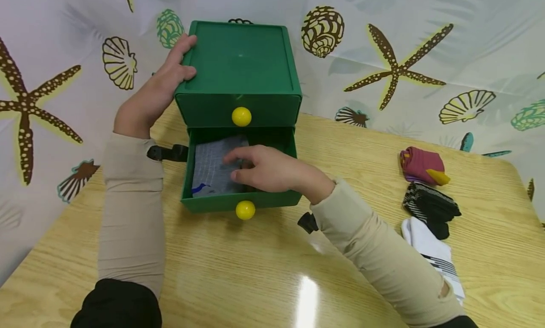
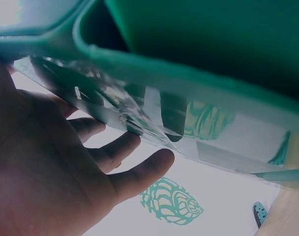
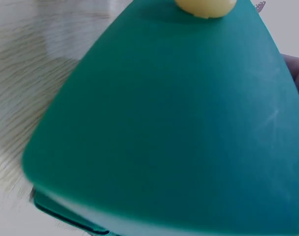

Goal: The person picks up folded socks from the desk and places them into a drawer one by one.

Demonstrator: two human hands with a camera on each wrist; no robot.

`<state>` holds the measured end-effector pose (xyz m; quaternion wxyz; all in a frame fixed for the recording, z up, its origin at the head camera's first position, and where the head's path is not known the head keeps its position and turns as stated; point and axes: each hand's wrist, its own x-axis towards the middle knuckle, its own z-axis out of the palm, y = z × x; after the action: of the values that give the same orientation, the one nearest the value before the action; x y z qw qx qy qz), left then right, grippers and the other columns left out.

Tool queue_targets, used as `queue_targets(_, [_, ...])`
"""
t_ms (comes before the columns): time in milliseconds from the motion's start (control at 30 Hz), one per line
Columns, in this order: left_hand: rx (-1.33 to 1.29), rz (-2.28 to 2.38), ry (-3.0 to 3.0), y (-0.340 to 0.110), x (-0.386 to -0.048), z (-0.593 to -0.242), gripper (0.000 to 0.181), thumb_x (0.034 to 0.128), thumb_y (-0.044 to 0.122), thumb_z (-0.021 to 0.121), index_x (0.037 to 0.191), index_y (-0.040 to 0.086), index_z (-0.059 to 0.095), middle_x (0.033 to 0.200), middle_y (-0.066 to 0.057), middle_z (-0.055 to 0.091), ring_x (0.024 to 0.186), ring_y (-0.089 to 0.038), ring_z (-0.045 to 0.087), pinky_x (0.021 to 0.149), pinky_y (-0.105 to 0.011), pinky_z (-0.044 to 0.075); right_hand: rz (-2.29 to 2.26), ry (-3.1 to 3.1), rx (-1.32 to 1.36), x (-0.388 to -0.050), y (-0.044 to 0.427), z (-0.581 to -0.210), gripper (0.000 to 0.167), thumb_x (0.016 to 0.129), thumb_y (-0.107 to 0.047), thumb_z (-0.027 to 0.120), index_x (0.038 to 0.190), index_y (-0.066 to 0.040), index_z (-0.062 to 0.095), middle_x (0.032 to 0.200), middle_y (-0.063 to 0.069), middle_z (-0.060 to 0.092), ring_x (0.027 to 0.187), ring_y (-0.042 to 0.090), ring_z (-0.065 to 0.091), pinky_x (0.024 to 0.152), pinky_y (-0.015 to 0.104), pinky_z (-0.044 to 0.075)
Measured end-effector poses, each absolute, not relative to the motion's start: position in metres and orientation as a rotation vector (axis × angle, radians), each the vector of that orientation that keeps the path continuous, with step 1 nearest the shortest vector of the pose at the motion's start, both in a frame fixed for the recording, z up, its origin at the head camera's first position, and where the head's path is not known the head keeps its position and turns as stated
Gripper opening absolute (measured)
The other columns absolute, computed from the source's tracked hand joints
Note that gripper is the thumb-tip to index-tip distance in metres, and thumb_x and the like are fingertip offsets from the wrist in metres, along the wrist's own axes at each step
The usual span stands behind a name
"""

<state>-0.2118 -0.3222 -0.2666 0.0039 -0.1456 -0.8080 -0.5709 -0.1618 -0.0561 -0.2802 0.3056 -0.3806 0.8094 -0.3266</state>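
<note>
While the lower drawer (image 1: 221, 204) stands pulled out from the green cabinet (image 1: 242, 58): a folded grey cloth (image 1: 210, 162) lies flat in its left part; the visible long axis runs front to back, with the blue-marked end toward the cabinet's front; the far right edge is partly hidden.
Right hand (image 1: 274, 169): over the grey cloth, reaching in from the cabinet's right front; thumb and forefinger apart, lightly bent; I cannot tell whether they touch the cloth.
Left hand (image 1: 163, 77): against the cabinet's left side; fingers spread, thumb and a fingertip at its top edge.
Yellow knob (image 1: 245, 209): on the lower drawer's front.
Folded bundles: on the wooden table (image 1: 238, 271), right of the cabinet; maroon (image 1: 423, 164) farthest back, black (image 1: 432, 207) next, white (image 1: 436, 252) foremost, slanting lengthwise.
</note>
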Motion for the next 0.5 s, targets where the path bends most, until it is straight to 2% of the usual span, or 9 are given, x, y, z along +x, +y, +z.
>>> queue_targets(167, [-0.458,-1.788,-2.537,-0.323,-0.212,-0.266,0.066,0.1046,0.028,0.030,0.165,0.024,0.004,0.166,0.010,-0.016,0.146,-0.004,-0.014,0.118,-0.039,-0.004,-0.893,2.174,-1.015,-0.162,-0.048,-0.282,0.040,0.105,-0.016,0.054,0.145,-0.010,0.055,0.121,0.006,0.061,0.102,0.017,0.057,0.082,0.028,0.046])
queue_targets(333, [-0.446,-1.786,-2.553,-0.323,-0.214,-0.266,0.065,0.1050,0.029,0.030,0.165,0.025,0.003,0.166,0.011,-0.016,0.147,-0.004,-0.015,0.118,-0.042,-0.004,-1.144,2.188,-0.953,-0.156,-0.028,-0.278,0.038,0.104,-0.014,0.055,0.141,-0.007,0.057,0.117,0.010,0.068,0.095,0.022,0.066,0.079,0.032,0.053])
queue_targets(500, [-0.446,-1.818,-2.546,-0.323,-0.215,-0.266,0.066,0.1044,0.030,0.030,0.164,0.026,0.003,0.166,0.012,-0.017,0.147,-0.005,-0.016,0.118,-0.046,-0.002,-1.520,2.114,-0.933,-0.146,0.007,-0.269,0.031,0.103,-0.007,0.053,0.132,0.002,0.061,0.110,0.017,0.068,0.092,0.032,0.068,0.081,0.037,0.056])
